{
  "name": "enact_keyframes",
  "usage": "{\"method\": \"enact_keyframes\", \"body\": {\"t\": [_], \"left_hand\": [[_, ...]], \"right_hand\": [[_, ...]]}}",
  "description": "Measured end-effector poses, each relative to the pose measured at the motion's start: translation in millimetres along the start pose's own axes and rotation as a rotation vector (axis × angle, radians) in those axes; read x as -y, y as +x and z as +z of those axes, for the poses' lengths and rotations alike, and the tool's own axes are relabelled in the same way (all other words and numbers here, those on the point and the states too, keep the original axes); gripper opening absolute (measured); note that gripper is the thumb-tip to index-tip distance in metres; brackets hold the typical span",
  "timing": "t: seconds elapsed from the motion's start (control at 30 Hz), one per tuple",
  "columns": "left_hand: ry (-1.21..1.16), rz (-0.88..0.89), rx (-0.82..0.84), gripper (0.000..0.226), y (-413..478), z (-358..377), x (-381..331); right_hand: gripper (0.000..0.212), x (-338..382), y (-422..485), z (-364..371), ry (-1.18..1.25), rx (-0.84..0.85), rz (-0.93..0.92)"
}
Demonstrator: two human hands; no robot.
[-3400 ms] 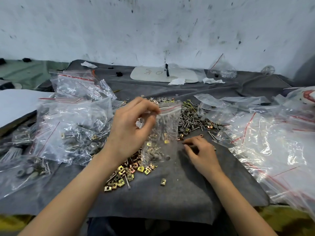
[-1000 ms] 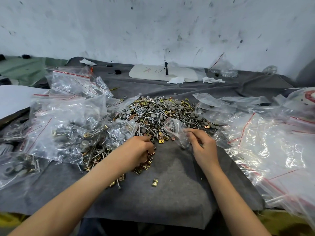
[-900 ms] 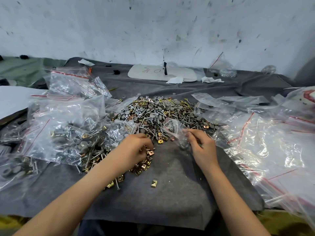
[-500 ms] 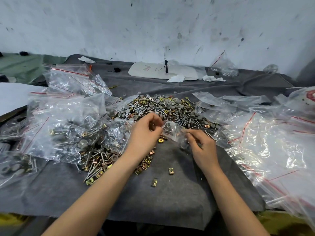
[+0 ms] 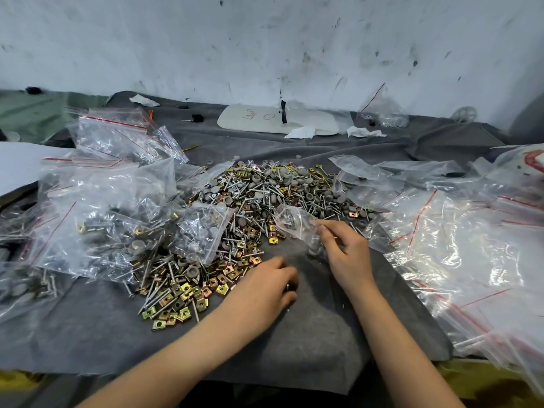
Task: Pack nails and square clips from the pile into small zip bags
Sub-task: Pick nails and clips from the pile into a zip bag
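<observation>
a grey felt cloth (image 5: 309, 348) covers the table over most of the frame. at the right side lies a wide heap of empty bags (image 5: 459, 237), and at the left a heap of filled bags (image 5: 112, 213), closed with red strips. between them, in the centre, is the pile (image 5: 265, 192) of nails, square clips and grey caps, all mixed.

at the lower right edge of the pile the right hand (image 5: 344, 254) pinches the small zip bag (image 5: 291, 222) between thumb and fingers, near its mouth; a few grey pieces seem to be already inside. the bag is thin, soft and slippery, so it probably collapses unless it is held at the stiffer zip edge.

the left hand (image 5: 265, 290) rests low on the cloth, just right of the spread square clips (image 5: 182, 293), with fingers curled down. it cannot be told whether it has a clip under the fingertips.

the clips are small, hard and light, best pinched by their edges. the nails (image 5: 159, 298) are thin and pointed; they could pierce the film, so it seems safer to put them in head first.
</observation>
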State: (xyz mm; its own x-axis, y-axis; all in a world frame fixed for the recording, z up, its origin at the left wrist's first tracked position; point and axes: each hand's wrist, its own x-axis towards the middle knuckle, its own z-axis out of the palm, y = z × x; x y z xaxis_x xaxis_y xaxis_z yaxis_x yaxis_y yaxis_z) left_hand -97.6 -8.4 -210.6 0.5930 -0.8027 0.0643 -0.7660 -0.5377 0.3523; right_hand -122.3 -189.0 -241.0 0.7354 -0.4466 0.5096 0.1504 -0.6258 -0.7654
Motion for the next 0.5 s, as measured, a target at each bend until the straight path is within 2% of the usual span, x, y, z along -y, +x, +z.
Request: {"method": "enact_keyframes", "body": {"t": [0.2,0.27,0.4,0.43,0.5], "left_hand": [[0.012,0.027,-0.058,0.018,0.5,-5.4,15.4],[-0.176,-0.019,-0.186,0.013,3.3,-14.6,20.6],[-0.505,-0.133,-0.614,0.018,21.4,-45.5,26.0],[-0.529,-0.122,-0.65,0.019,26.6,-51.7,25.3],[-0.492,-0.086,-0.61,0.024,34.6,-56.7,23.1]], "right_hand": [[0.017,0.1,0.2,0.6,0.016,-0.002,0.015],[0.017,0.6,0.5,1.1,0.027,-0.003,0.022],[0.017,0.8,0.6,0.2,0.023,0.018,0.031],[0.017,0.8,0.4,0.1,0.03,0.021,0.036],[0.017,1.2,-0.2,0.2,0.046,0.022,0.046]]}}
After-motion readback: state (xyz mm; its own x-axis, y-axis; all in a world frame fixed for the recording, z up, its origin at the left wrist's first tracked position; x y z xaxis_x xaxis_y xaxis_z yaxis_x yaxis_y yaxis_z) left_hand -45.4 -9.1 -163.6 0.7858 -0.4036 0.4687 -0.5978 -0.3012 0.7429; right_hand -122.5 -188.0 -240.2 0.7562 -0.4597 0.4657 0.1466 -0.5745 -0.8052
